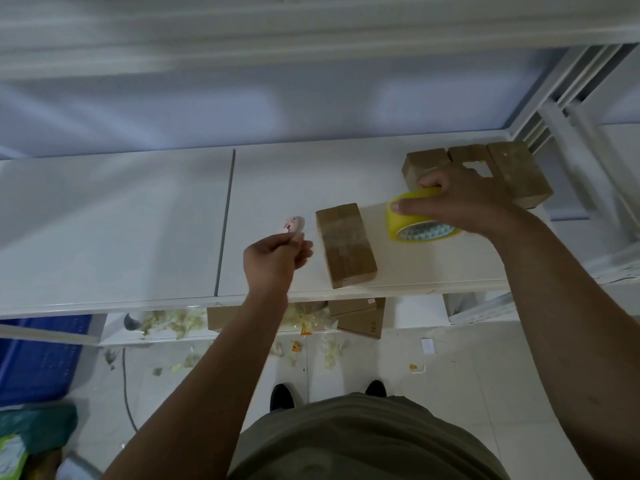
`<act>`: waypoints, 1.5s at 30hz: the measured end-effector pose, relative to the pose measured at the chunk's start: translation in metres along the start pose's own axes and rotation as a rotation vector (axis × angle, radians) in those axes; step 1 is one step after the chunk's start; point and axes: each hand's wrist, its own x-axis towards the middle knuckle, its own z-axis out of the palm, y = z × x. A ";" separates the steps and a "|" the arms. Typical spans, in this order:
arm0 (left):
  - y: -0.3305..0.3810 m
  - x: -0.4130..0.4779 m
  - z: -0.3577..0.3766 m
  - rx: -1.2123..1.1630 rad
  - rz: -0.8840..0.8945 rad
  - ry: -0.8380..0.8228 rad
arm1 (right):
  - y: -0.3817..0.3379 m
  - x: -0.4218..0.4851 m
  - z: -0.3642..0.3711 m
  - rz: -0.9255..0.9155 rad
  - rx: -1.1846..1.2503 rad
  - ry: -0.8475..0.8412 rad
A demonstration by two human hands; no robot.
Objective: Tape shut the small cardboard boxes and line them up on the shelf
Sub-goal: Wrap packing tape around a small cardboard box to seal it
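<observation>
Cardboard box [346, 244] under work: lies flat on the white shelf [138, 220], right of centre, near end close to the front edge, slightly skewed. Glossy bands across its top read as tape already laid. It stands apart from both hands.

Finished row [498, 168]: three like boxes, touching side by side at the far right against the shelf upright. Judgement: packed into the corner so the line can grow leftward; the loose box would join at the left end.

Right hand [460, 199]: clamped on the yellow tape roll [415, 216] from above, fingers over the far rim, thumb on the near face. The roll sits between the loose box and the row, within reach for another strip.

Left hand [273, 258]: just left of the box, pinching a small pink tool [292, 225]. It is blurred, possibly a cutter, which would explain holding it ready beside the box.

Hands well apart, one on each side of the box.

Writing: none legible on the boxes or roll. A flat carton [360, 320] under the shelf carries a CE mark. Crumpled tape scraps [173, 323] litter the floor below.
</observation>
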 end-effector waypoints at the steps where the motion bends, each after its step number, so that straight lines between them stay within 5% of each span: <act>1: -0.005 0.001 -0.003 0.023 -0.009 -0.001 | 0.004 0.006 0.001 0.019 -0.063 -0.001; 5: -0.021 0.001 0.001 0.088 -0.009 0.043 | 0.021 0.020 0.018 0.026 -0.172 -0.075; 21: -0.058 0.010 0.051 0.463 0.052 0.180 | 0.012 0.034 0.081 -0.014 -0.421 0.070; 28: -0.033 0.002 0.031 0.360 -0.030 0.098 | 0.012 0.006 0.062 0.034 0.044 0.022; 35: 0.041 -0.004 -0.014 0.362 0.024 -0.374 | -0.045 -0.028 0.036 0.011 0.356 -0.180; 39: 0.057 0.000 -0.030 0.455 0.130 -0.387 | -0.072 -0.034 0.022 -0.095 0.410 -0.280; 45: 0.063 0.001 -0.061 0.103 -0.031 -0.409 | -0.076 -0.055 0.028 -0.305 0.703 -0.331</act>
